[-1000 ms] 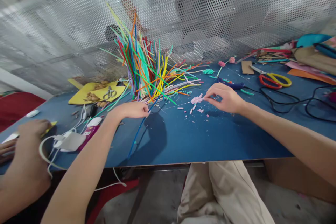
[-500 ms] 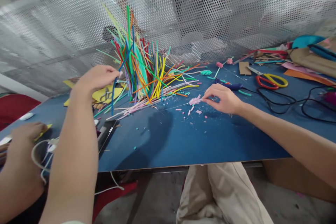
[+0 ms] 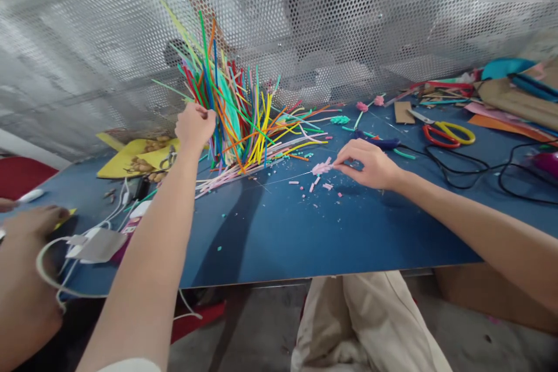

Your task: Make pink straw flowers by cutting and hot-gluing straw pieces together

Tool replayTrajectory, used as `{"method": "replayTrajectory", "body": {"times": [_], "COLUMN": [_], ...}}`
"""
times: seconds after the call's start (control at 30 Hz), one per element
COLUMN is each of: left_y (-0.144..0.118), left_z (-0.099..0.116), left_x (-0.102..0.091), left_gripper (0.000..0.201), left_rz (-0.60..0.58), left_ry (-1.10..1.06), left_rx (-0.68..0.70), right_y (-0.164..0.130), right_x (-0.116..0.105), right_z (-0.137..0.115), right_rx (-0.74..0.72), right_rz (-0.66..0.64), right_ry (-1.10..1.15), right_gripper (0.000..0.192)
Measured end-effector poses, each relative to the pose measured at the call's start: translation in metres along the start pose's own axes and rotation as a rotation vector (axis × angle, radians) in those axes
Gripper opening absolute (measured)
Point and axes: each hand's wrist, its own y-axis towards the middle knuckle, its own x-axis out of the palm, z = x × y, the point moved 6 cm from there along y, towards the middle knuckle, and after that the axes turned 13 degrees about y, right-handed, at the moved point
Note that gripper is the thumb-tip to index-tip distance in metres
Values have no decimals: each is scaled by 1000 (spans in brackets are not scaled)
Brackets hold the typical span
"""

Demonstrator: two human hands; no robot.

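Blue stem (image 3: 208, 86) pinched, left hand (image 3: 195, 125); no legible writing.

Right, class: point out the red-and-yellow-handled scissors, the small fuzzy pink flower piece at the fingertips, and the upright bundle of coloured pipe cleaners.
red-and-yellow-handled scissors (image 3: 449, 133), head view, on the handles.
small fuzzy pink flower piece (image 3: 321, 168), head view, on its middle.
upright bundle of coloured pipe cleaners (image 3: 233, 113), head view, mid-bundle.

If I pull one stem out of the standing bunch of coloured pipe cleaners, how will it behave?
Probably very light and bendy: the pipe cleaners are thin, and several curve or splay. The bunch looks loose, so neighbours may slide or topple; many stems already lie flat on the blue table. The left hand closes on some with a light-looking grip.
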Motion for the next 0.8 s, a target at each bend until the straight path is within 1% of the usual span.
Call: {"method": "replayTrajectory", "body": {"times": [0.03,0.07,0.1,0.13,0.17,0.2,0.23,0.33,0.4,0.47,0.53,0.6,0.7,0.77,0.8], "left_y": [-6,-13,-20,-28,-37,-43,-49,-52,-48,-42,-37,-33,-25,-19,-16], "left_z": [7,18,31,45,61,72,83,107,115,123,127,129,129,127,127], "left_x": [-5,-7,-5,0,7,14,20,36,49,63,73,81,84,80,77], "left_gripper": [40,39,38,37,40,45,54,85,97,100,95,85,73,65,61], "left_rz": [71,85,55,-6,-96,-152,-176,-188,-226,-293,-319,-334,-329,-306,-295], "left_ry": [0,-5,-6,1,18,52,86,159,175,165,153,116,69,30,-25], "left_rx": [19,84,155,232,321,328,338,269,194,184,156,129,108,113,126], "right_y": [0,-1,-1,-2,-2,-1,-1,0,1,2,3,3,3,3,3], "right_x": [1,1,2,2,2,2,2,1,0,-1,-2,-2,-1,0,0], "right_z": [1,2,2,2,2,1,1,-2,-3,-3,-4,-4,-4,-3,-3], "right_rx": [3,5,5,4,3,-1,-4,-14,-14,-11,-8,-6,-8,-9,-9], "right_rz": [0,0,0,0,1,2,4,12,9,5,2,-1,-1,-5,-8], "right_ry": [-1,-2,-2,-3,-4,-4,-5,-9,-7,-6,-8,-12,-4,-2,-3], "right_gripper": [6,6,7,7,7,7,6,6,6,6,7,7,7,7,7]}}
